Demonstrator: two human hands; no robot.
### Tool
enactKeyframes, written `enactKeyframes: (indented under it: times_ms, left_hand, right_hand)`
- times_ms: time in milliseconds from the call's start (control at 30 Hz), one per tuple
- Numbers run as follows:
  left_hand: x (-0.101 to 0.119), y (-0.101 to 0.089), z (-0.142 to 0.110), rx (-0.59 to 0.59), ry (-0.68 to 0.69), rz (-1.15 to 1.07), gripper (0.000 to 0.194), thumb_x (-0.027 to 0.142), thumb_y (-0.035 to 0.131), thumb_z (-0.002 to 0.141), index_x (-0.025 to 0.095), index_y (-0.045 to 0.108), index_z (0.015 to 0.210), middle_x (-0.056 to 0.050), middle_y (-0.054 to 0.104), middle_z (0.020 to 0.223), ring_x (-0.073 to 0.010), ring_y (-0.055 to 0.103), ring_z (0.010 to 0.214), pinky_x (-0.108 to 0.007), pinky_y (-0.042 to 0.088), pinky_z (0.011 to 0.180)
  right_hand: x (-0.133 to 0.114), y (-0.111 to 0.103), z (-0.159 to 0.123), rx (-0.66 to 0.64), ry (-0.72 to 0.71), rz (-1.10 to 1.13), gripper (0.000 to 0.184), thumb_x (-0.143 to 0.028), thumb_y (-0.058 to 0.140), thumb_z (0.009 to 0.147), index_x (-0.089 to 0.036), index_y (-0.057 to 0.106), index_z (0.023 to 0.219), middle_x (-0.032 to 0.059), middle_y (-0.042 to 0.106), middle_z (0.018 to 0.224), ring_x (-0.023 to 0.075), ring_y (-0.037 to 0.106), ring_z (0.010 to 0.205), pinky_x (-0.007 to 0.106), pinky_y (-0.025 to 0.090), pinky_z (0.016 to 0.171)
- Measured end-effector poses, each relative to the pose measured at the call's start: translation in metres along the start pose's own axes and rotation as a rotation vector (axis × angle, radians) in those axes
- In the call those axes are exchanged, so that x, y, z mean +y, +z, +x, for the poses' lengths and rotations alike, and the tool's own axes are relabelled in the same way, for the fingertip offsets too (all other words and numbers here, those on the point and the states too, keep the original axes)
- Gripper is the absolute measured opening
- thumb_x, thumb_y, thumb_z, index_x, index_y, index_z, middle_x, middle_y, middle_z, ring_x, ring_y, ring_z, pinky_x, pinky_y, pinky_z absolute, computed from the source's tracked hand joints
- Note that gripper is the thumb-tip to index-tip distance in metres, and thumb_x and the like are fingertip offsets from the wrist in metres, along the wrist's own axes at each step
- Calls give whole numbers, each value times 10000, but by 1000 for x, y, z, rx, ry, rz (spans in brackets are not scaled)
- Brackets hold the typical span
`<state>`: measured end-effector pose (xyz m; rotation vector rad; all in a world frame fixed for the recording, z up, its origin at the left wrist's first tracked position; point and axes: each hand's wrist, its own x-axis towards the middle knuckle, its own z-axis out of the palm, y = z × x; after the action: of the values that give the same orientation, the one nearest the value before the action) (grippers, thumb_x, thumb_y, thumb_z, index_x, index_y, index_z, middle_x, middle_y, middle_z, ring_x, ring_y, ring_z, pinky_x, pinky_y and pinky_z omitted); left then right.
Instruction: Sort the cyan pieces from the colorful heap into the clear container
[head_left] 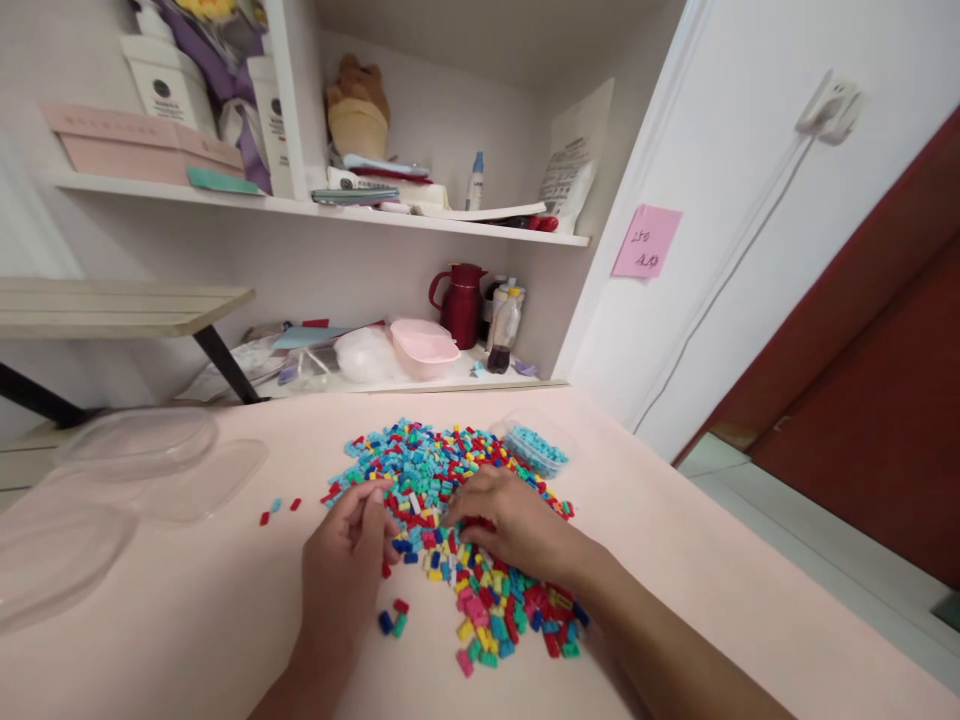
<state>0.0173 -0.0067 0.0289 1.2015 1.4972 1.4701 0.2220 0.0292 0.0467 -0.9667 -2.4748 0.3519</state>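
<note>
A heap of small toy building bricks [420, 462] in light blue, red, yellow, green and dark blue spreads over the pink tabletop. At its left edge is my left hand [346, 545], fingers curled and thumb against them; whatever may be inside is hidden. My right hand [514, 515] reaches over the middle of the heap from the right. Its fingers bend down among the bricks, with a gap between thumb and forefinger, and no brick shows in its grasp. Just behind it, a clear plastic tub [566, 462] contains light blue bricks.
Clear plastic containers [139, 440] and a flat clear lid [217, 480] lie on the left. A few loose bricks [276, 505] sit apart from the heap. Behind are a pink basin [425, 345], a red jug [463, 305] and a bottle [504, 335], under a shelf [450, 224].
</note>
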Motion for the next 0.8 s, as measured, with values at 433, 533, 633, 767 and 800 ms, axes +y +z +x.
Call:
enactKeyframes:
  times_ms: [433, 533, 633, 767, 800]
  left_hand:
    - [0, 2, -5, -52, 25, 8, 381, 491, 533, 838, 192, 629, 1054, 54, 587, 584, -109, 536, 448, -227, 451, 470]
    - [-1, 2, -4, -50, 53, 38, 378, 506, 527, 841, 204, 642, 1037, 48, 595, 586, -115, 553, 451, -230, 460, 473]
    - [-2, 3, -5, -82, 144, 129, 342, 497, 540, 833, 224, 679, 985, 28, 631, 618, -126, 585, 476, -235, 486, 494]
    - [-3, 6, -10, -148, 338, 239, 240, 417, 574, 829, 266, 714, 951, -5, 710, 767, -132, 635, 542, -221, 509, 504]
    - [-3, 7, -12, -171, 383, 250, 220, 396, 573, 834, 277, 716, 952, -8, 721, 816, -130, 647, 566, -216, 517, 516]
  right_hand:
    - [-5, 5, 3, -24, -28, 15, 121, -129, 654, 814, -219, 701, 749, 30, 723, 886, 191, 625, 892, 327, 426, 865]
    - [-9, 4, 5, 25, 50, 151, 82, -158, 679, 810, -225, 706, 773, 21, 717, 858, 188, 624, 867, 324, 438, 851]
    - [-14, 1, 6, 127, 188, 390, 36, -206, 687, 815, -224, 718, 821, 21, 708, 891, 184, 628, 858, 303, 462, 807]
    - [-19, -2, 7, 222, 304, 619, 36, -231, 693, 807, -203, 714, 814, 8, 693, 845, 169, 628, 812, 269, 469, 755]
    - [-20, -2, 7, 243, 306, 632, 26, -220, 698, 800, -199, 713, 802, 4, 689, 824, 166, 624, 805, 262, 466, 746]
